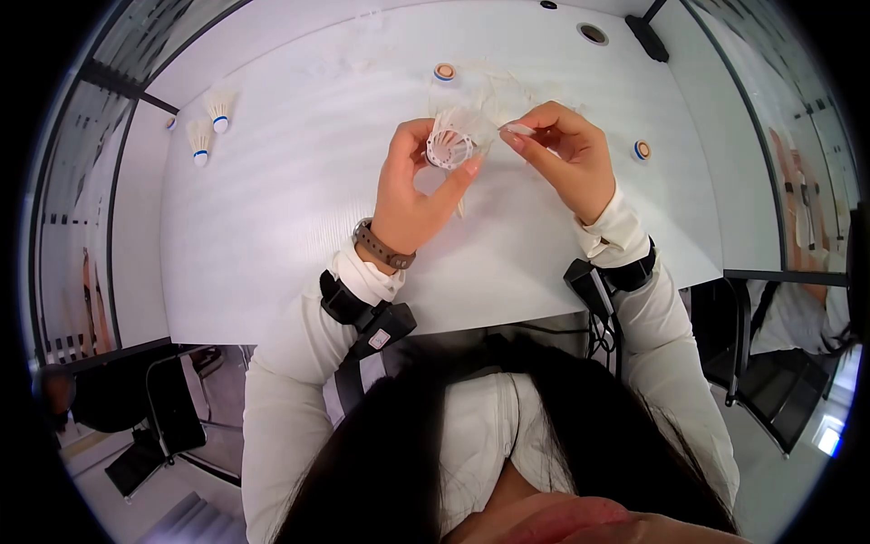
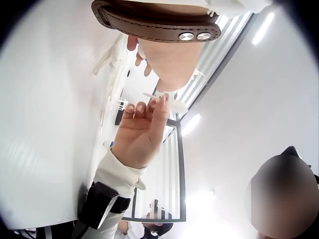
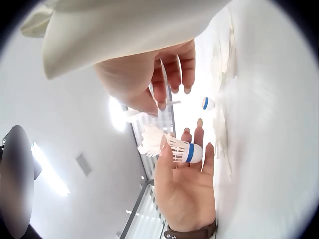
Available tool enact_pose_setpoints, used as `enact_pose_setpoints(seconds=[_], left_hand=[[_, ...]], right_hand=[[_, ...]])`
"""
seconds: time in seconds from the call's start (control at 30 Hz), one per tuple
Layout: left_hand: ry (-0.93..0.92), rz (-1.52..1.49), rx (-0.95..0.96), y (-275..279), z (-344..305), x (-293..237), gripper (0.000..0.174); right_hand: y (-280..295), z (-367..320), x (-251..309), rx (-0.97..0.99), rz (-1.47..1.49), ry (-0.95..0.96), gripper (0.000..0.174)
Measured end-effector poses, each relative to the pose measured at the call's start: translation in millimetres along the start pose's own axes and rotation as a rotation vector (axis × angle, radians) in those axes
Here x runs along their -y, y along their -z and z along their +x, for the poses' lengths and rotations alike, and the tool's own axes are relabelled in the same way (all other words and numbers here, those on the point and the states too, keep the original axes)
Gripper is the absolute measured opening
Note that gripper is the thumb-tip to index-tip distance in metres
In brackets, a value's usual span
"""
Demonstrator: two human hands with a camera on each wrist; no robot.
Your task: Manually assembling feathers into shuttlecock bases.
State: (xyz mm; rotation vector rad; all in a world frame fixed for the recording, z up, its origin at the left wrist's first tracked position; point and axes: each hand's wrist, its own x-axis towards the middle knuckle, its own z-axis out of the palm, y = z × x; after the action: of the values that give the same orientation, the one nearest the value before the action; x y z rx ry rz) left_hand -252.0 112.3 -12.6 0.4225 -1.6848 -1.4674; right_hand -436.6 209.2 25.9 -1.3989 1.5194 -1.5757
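Ceiling lamps join hands only in wrist views.

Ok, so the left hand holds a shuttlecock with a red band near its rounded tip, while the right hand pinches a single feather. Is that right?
Not quite: the band is blue, as the right wrist view shows. The left hand does hold the shuttlecock, and the right hand does pinch a single feather.

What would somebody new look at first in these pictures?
Probably the feathery white shuttlecock held up in the left hand over the table. Right beside it, the right hand pinches a loose feather. Then maybe two more shuttlecocks lying off to the left.
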Motion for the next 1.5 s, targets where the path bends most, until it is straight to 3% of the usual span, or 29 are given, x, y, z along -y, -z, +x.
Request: enact_pose_setpoints(seconds=[0.1,0.3,0.67,0.9,1.5], left_hand=[[0.024,0.017,-0.020,-1.1,0.3,-1.3,0.044],[0.023,0.021,-0.026,0.1,-0.4,1.6,0.046],[0.012,0.096,-0.040,0.0,1.2,-2.6,0.044],[-0.003,0.136,-0.055,1.5,1.4,1.5,0.044],[-0.029,0.147,-0.033,2.6,0.7,2.4,0.045]], right_hand=[[-0.8,-3.5,11.3,0.079,0.173,-0.112,0.010],[-2.0,-5.2,13.2,0.104,0.114,-0.120,0.013],[-3.4,-3.7,10.6,0.068,-0.201,0.088,0.010],[-3.0,-2.9,9.3,0.023,-0.212,0.102,0.010],[0.1,-4.6,7.3,0.144,-0.335,0.235,0.023]])
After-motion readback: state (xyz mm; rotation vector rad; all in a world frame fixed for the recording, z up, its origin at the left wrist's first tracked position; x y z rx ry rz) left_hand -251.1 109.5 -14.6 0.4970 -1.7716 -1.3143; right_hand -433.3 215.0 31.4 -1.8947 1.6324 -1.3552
